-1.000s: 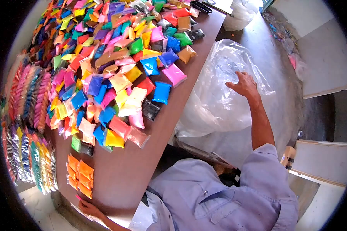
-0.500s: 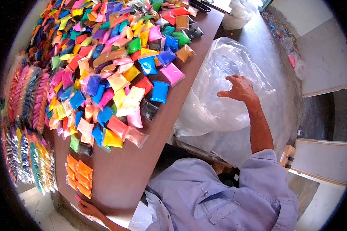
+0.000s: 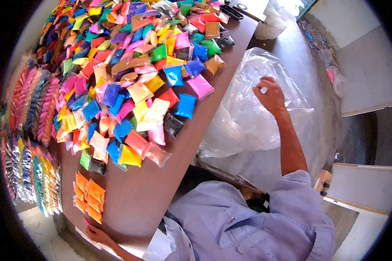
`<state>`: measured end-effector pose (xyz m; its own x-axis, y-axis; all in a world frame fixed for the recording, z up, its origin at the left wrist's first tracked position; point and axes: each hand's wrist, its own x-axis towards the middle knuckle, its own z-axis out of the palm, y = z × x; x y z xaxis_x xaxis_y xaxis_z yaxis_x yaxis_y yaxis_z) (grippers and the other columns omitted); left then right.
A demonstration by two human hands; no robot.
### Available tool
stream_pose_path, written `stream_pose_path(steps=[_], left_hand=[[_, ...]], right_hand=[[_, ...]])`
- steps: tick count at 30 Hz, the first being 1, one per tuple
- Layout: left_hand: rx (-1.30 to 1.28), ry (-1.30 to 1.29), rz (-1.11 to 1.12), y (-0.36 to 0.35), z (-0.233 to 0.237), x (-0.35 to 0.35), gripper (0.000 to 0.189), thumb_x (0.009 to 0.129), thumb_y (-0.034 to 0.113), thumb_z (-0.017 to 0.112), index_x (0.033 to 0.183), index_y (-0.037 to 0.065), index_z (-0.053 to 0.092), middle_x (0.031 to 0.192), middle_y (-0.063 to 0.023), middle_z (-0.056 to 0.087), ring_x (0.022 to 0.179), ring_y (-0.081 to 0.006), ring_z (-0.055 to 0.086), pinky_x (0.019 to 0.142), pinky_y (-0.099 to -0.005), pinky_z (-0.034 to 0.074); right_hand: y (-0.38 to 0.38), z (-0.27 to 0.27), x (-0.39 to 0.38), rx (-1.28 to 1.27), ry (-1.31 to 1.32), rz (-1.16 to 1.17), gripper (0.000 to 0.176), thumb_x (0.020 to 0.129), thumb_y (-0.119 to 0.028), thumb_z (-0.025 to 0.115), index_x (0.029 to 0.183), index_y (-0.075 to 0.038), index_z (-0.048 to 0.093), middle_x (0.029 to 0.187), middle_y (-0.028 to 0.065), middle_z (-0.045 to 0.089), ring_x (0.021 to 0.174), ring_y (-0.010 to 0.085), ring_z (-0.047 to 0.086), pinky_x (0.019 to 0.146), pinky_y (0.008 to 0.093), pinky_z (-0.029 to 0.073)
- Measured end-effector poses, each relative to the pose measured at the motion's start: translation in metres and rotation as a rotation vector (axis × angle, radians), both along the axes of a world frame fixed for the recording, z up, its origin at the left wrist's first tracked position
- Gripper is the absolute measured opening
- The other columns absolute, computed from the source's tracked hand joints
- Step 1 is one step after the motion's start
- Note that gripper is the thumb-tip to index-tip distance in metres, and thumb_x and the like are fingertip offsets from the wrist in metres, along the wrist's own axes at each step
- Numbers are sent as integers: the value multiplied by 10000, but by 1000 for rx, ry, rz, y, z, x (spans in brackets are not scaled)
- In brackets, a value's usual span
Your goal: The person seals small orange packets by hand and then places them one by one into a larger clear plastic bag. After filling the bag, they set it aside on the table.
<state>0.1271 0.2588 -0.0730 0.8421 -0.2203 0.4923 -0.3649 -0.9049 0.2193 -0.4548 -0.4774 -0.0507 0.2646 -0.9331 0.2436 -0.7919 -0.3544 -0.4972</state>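
1. A brown table (image 3: 130, 198) slants across a room with a grey floor (image 3: 324, 98); the orange packets (image 3: 89, 198), at its near end, serve as landmark here.
2. Just on the near side of the orange packets is the left hand (image 3: 98, 235), its fingers pinched together on a small pink piece (image 3: 86, 222), too little to identify.
3. The orange packets lie ahead of those fingers, in two short columns whose long axis runs from this hand toward the mixed pile. The left hand is much the nearer; the right is well apart.
4. Beyond the orange packets spreads the pile of coloured packets (image 3: 139, 91), many plainly filled, in clear wrappers.
5. Left of the orange packets are clear bags (image 3: 32, 174) with packets stacked in rows.
6. Far to their right, past the table edge, sits a large clear plastic bag (image 3: 244, 117); its contents cannot be made out. The right hand (image 3: 271, 96) is over it, fingers curled into a loose ring; whether they grip any plastic, I cannot tell.
7. Farthest from the orange packets, a black tray (image 3: 231, 12) rests near the table's far end, contents unclear.
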Motion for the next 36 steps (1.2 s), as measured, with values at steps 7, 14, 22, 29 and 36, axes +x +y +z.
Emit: stream_pose_path(steps=[7, 14, 22, 29, 36], left_hand=[[-21, 35, 19, 1, -2, 2, 299, 1122, 189, 622, 1217, -73, 729, 1126, -223, 752, 1009, -376, 731, 924, -446, 596], [-42, 20, -16, -3, -1, -2, 315, 1125, 216, 632, 1219, -70, 724, 1133, -220, 754, 997, -355, 734, 920, -430, 608], [-252, 19, 187, 1, 8, -8, 393, 1103, 342, 703, 1256, -15, 767, 1186, -171, 793, 1033, -302, 769, 917, -396, 628], [-446, 28, 13, -85, 78, -98, 377, 1125, 306, 668, 1306, -21, 718, 1241, -152, 743, 1097, -256, 709, 977, -383, 584], [-823, 914, -460, -256, 132, -227, 477, 916, 136, 798, 1359, -10, 701, 1175, -116, 753, 1024, -182, 725, 905, -330, 593]], right_hand=[[0, 71, -20, 30, -256, -227, 195, 961, -198, 780, 929, -6, 793, 1059, 150, 818, 1009, 250, 774, 912, 351, 594], [23, 127, 1, 153, -869, -105, 194, 997, -184, 741, 873, -35, 735, 1192, 125, 803, 1002, 181, 767, 895, 351, 611], [94, 170, 76, -132, -537, 316, 105, 925, 75, 732, 910, -18, 685, 1405, 151, 737, 1108, 184, 776, 795, 297, 600], [184, 148, 178, -205, -378, 832, 234, 847, 98, 761, 1045, -25, 742, 1315, 155, 754, 989, 324, 796, 775, 387, 650], [274, 138, 233, -76, -89, 1204, 278, 877, -118, 698, 1150, -72, 669, 1165, 83, 656, 913, 256, 724, 734, 395, 620]])
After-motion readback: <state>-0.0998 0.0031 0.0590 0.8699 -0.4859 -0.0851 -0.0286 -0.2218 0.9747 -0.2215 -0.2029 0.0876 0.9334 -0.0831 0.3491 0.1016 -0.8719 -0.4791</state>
